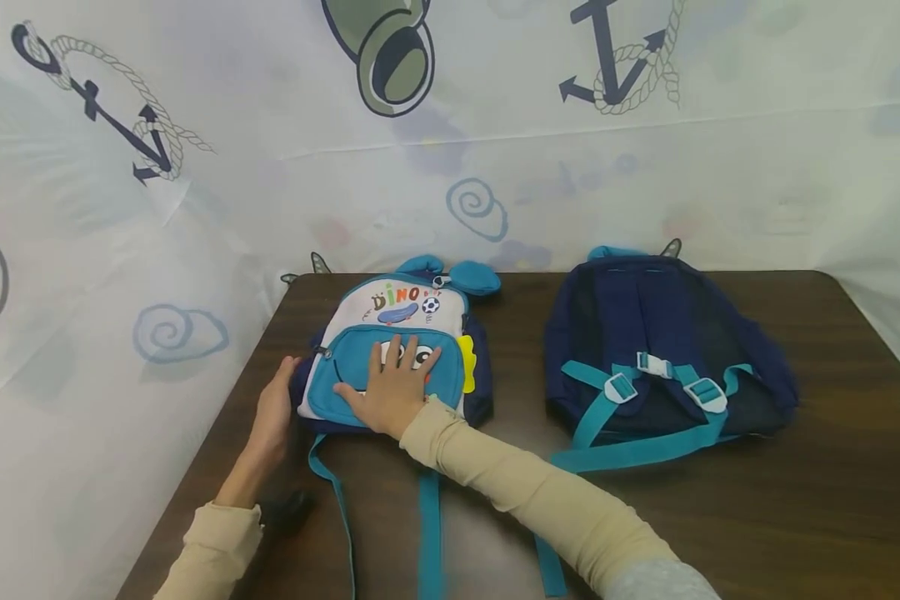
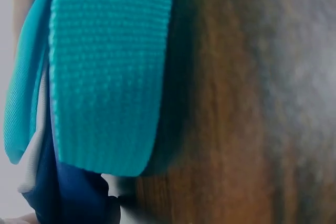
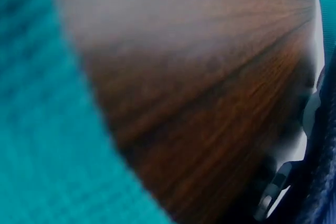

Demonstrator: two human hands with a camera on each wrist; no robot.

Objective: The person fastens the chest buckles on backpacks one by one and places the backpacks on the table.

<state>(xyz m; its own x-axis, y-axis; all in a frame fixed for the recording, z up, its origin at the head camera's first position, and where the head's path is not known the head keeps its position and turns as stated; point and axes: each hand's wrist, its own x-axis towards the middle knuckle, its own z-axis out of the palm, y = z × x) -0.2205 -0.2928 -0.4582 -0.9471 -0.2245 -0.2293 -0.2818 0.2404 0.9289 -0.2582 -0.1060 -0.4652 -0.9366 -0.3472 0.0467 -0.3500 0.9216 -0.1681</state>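
Observation:
A small child's backpack [image 1: 405, 312] lies front side up at the left of the dark wooden table, with a white top panel, a teal pocket and navy sides. My right hand [image 1: 396, 392] rests flat on the teal pocket, fingers spread. Along the bag's left side, my left hand [image 1: 273, 412] touches the navy fabric, its visible fingers fairly straight. From the bag's bottom edge a teal strap [image 1: 431, 533] runs toward me. In the left wrist view a teal strap [image 2: 110, 66] fills much of the near field; neither wrist view shows the hand's contact clearly.
A second navy backpack [image 1: 667, 333] lies to the right with its back facing up, its teal straps and white buckles [image 1: 706, 395] showing. Its loose strap end [image 1: 550, 567] reaches the near part of the table. A white printed curtain [image 1: 330, 192] hangs behind and to the left.

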